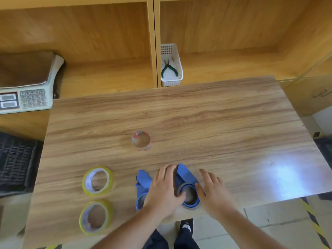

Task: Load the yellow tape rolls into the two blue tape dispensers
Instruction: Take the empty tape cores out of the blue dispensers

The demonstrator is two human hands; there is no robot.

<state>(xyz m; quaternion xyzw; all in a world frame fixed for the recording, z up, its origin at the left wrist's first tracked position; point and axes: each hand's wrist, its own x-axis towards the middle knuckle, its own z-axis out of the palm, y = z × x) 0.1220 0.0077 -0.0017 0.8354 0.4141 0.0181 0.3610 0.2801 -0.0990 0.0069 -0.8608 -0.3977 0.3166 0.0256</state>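
Two yellow tape rolls lie flat at the table's near left: one (98, 180) farther, one (96, 218) closer to me. Two blue tape dispensers sit side by side near the front edge. My left hand (164, 190) lies between them, covering much of the left dispenser (142, 184), with its thumb and fingers touching the right dispenser (187, 187). My right hand (213, 192) is spread open against the right side of that same dispenser, thumb at its round hub. Neither hand clearly grips it.
A near-empty clear tape core (140, 140) stands mid-table. Behind the wooden table (215, 123) are shelves with a white basket (171, 69) holding green pliers, and a weighing scale (25, 87) at the left. A dark crate (16, 162) sits left of the table.
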